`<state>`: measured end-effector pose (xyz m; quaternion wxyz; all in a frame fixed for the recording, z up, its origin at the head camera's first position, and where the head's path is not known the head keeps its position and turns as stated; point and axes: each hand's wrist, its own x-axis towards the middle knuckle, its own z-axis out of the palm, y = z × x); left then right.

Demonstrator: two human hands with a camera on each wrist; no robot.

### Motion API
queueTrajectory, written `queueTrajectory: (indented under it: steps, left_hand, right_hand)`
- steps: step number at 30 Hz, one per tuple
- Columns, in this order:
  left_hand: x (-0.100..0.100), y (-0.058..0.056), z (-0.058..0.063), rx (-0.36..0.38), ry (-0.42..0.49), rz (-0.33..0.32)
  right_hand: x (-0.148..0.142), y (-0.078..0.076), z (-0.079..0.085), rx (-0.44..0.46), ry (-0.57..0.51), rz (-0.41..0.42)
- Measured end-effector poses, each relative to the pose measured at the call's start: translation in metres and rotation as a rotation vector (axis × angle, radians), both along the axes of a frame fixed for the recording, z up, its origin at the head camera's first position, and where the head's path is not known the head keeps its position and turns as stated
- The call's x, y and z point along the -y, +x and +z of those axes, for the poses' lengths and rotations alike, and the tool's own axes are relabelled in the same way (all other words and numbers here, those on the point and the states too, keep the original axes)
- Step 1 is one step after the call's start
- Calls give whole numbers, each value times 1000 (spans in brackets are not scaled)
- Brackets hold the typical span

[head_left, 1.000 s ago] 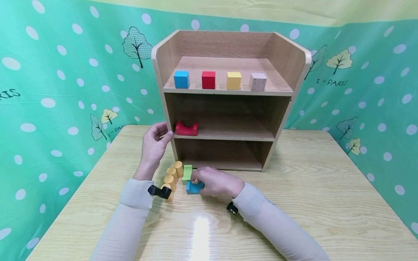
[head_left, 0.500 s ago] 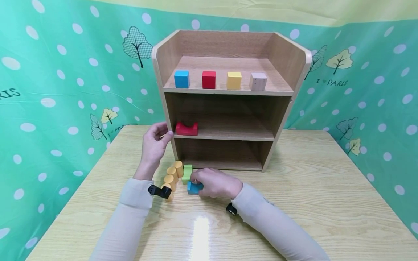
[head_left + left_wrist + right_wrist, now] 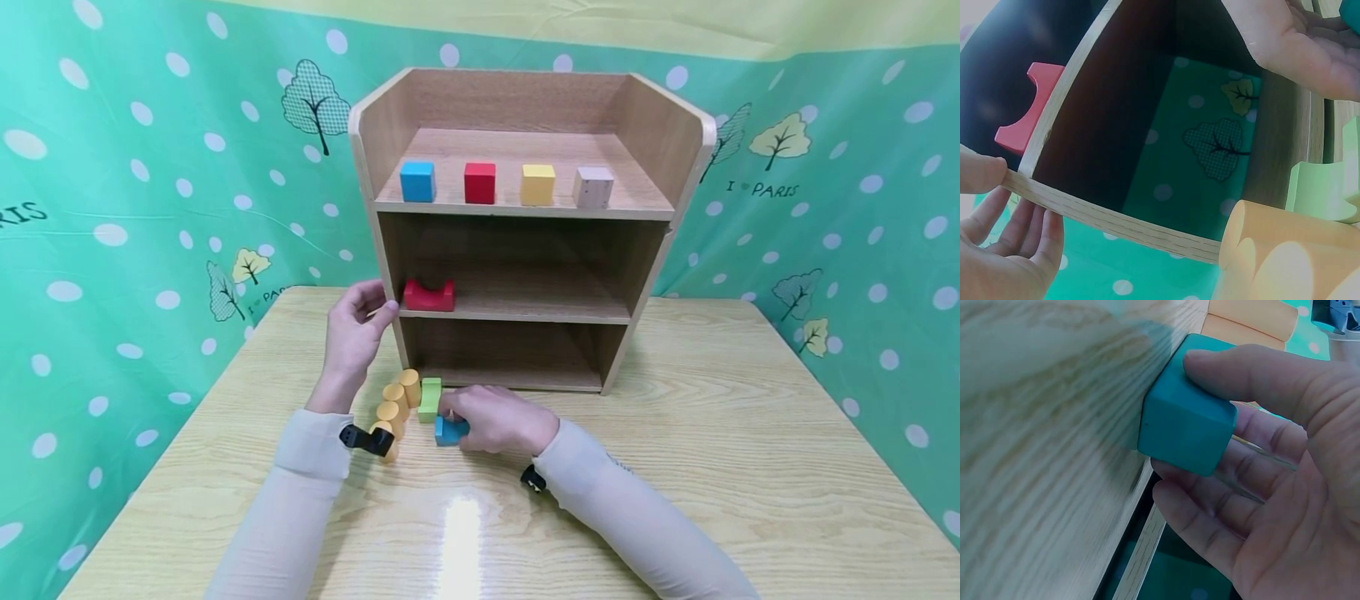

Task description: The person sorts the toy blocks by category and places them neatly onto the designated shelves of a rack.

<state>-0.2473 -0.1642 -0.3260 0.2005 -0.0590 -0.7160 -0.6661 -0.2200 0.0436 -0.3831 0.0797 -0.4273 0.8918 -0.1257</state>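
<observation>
My left hand [image 3: 354, 333] pinches the front edge of the left side panel of a small wooden shelf [image 3: 517, 317], thumb on the front and fingers behind in the left wrist view. My right hand [image 3: 498, 419] holds a blue block [image 3: 1188, 406] low on the table in front of the shelf. In the right wrist view the thumb presses one face and the fingers lie round the other side. Just beyond the blue block sits a light green notched block [image 3: 430, 400]. A red arch-shaped block [image 3: 429, 297] rests at the left end of the middle shelf, near my left hand.
Several yellow-orange cylinders [image 3: 395, 398] stand in a row left of the green block, partly under my left wrist. On the top shelf are a blue cube [image 3: 417, 182], a red cube [image 3: 480, 183], a yellow cube [image 3: 537, 185] and a whitish cube [image 3: 592, 188].
The blue block has shifted slightly to the right along the table, with my right hand on it. My left hand stays on the shelf's side panel.
</observation>
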Motion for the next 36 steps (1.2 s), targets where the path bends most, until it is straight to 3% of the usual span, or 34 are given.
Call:
queueTrajectory:
  steps: [17,25,36]
  left_hand:
    - [0,0,2,3,-1,-8]
    - [1,0,0,1,-11,-7]
    - [1,0,-1,-4,-2,-4]
  right_hand:
    - [-1,1,3,18,-17,-1]
    - [-4,0,11,81,-48,-26]
    - [-10,0,21,63,-65,-59]
